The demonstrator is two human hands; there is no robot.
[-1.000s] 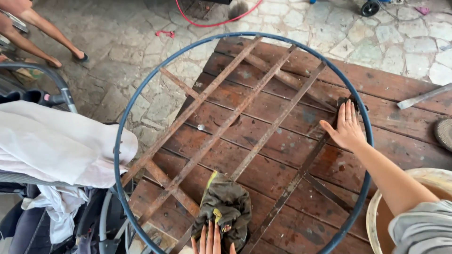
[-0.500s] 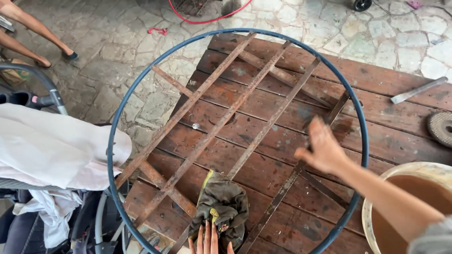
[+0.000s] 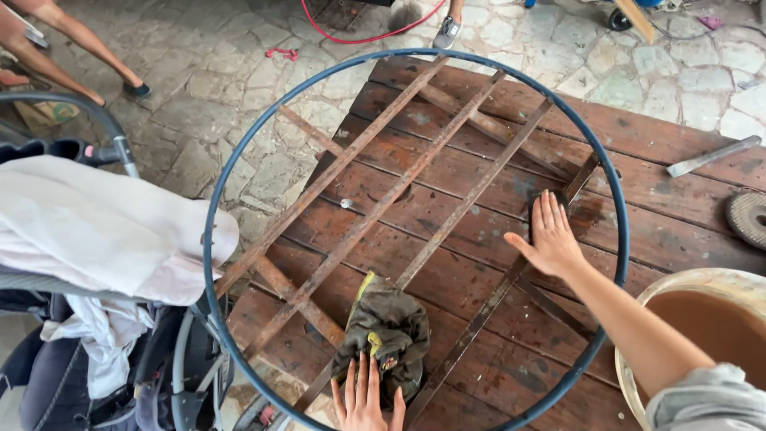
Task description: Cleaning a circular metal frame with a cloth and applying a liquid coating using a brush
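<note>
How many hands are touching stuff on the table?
2. The left hand lies flat on the dirty rag at the bottom edge. The right hand presses flat on a rusty bar inside the blue hoop.

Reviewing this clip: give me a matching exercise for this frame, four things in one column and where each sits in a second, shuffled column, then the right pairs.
Things:
1. left hand
2. right hand
3. bucket
4. grinding disc

Places:
A. flat on a rusty bar inside the blue ring
B. on the table's far right edge
C. on the dirty rag
D. lower right, filled with brown liquid

Pairs: 1-C, 2-A, 3-D, 4-B
</note>
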